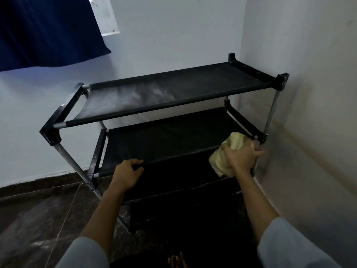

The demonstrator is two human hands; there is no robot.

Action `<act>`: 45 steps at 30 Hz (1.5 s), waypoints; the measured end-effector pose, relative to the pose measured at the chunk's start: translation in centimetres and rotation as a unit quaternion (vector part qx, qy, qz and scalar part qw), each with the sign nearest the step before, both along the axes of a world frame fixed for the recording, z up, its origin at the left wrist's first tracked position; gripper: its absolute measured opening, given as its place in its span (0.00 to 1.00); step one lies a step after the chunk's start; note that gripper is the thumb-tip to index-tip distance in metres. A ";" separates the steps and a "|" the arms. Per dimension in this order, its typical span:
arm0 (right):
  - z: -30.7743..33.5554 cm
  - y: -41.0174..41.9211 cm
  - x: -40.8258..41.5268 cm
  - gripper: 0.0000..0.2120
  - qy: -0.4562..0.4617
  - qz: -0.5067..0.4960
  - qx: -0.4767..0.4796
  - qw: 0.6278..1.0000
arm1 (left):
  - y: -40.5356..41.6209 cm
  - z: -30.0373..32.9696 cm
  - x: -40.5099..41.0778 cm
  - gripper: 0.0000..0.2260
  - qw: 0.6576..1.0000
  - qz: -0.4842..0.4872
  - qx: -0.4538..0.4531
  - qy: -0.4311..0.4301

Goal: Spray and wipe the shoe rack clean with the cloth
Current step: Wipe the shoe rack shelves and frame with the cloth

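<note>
A black fabric shoe rack with metal poles stands in the room corner. Its top shelf is grey with dust across the left and middle. My left hand grips the front bar of the second shelf. My right hand holds a bunched pale yellow cloth at the right end of that shelf, against the front right pole. No spray bottle is in view.
A white wall runs behind the rack and another close on its right. A dark blue curtain hangs at the upper left. The floor is dark tile. My bare toes show at the bottom edge.
</note>
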State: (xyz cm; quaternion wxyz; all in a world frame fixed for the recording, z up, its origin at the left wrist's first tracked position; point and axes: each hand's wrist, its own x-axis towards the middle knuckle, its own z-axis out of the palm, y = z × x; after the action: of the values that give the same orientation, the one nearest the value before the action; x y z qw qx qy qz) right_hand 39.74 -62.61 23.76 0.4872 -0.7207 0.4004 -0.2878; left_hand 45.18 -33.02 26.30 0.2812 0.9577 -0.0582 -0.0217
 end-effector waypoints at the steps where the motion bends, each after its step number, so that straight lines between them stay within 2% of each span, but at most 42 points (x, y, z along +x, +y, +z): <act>1: -0.2 1.1 0.3 0.36 0.020 0.044 0.028 0.998 | 0.1 0.1 0.1 0.15 1.000 -0.003 0.001 0.003; 4: -1.2 4.2 0.7 0.37 0.036 0.101 0.050 0.993 | 0.2 0.2 0.4 0.16 1.000 -0.014 0.016 0.007; 7: -1.8 8.8 0.7 0.33 0.064 0.194 -0.037 0.978 | 0.3 0.2 0.5 0.16 1.000 -0.015 0.014 0.015; 10: -1.9 14.9 1.0 0.30 0.065 0.337 -0.138 0.929 | 0.4 0.1 0.5 0.16 1.000 -0.016 0.020 0.009; 12: -2.0 17.4 1.4 0.30 0.066 0.385 -0.167 0.906 | 0.3 -0.1 0.4 0.14 1.000 -0.016 0.014 -0.003; 15: -2.1 18.0 1.9 0.29 0.058 0.376 -0.155 0.912 | -0.1 -0.4 0.3 0.12 0.999 0.005 -0.013 -0.030; 18: -1.8 16.1 2.0 0.22 0.049 0.350 -0.148 0.924 | -0.7 -0.8 0.1 0.12 0.996 0.059 -0.054 -0.049; 21: -1.3 12.4 2.0 0.18 0.038 0.279 -0.090 0.955 | -1.2 -1.1 0.2 0.10 0.992 0.100 -0.049 -0.066; 25: -1.4 5.6 1.9 0.19 0.035 0.157 -0.024 0.987 | -1.5 -1.2 0.5 0.07 0.990 0.122 -0.038 -0.061; 31: -1.6 -2.6 2.0 0.18 0.033 0.019 -0.012 0.999 | -1.3 -1.1 0.6 0.07 0.989 0.123 -0.050 -0.060; 35: -1.5 1.0 1.5 0.21 0.027 0.065 -0.035 0.997 | -1.4 -1.2 1.0 0.07 0.990 0.123 -0.051 -0.050; 38: -2.6 7.5 1.8 0.22 0.046 0.172 -0.059 0.982 | -1.6 -1.2 1.1 0.08 0.992 0.112 -0.045 -0.044; 41: -2.3 11.7 1.9 0.18 0.040 0.267 -0.103 0.957 | -1.6 -1.3 0.9 0.08 0.991 0.104 -0.058 -0.060; 43: -2.1 11.1 1.7 0.17 0.048 0.283 -0.123 0.950 | -1.4 -1.4 0.9 0.08 0.991 0.103 -0.062 -0.066; 45: -1.9 9.0 1.2 0.17 0.058 0.255 -0.127 0.957 | -1.3 -1.3 0.9 0.08 0.990 0.105 -0.064 -0.068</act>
State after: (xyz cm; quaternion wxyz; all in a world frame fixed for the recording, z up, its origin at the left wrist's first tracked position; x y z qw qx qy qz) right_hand 40.92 -53.66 21.82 0.4250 -0.8701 0.1915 -0.1599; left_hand 46.03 -34.35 24.95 0.3380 0.9378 0.0222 0.0765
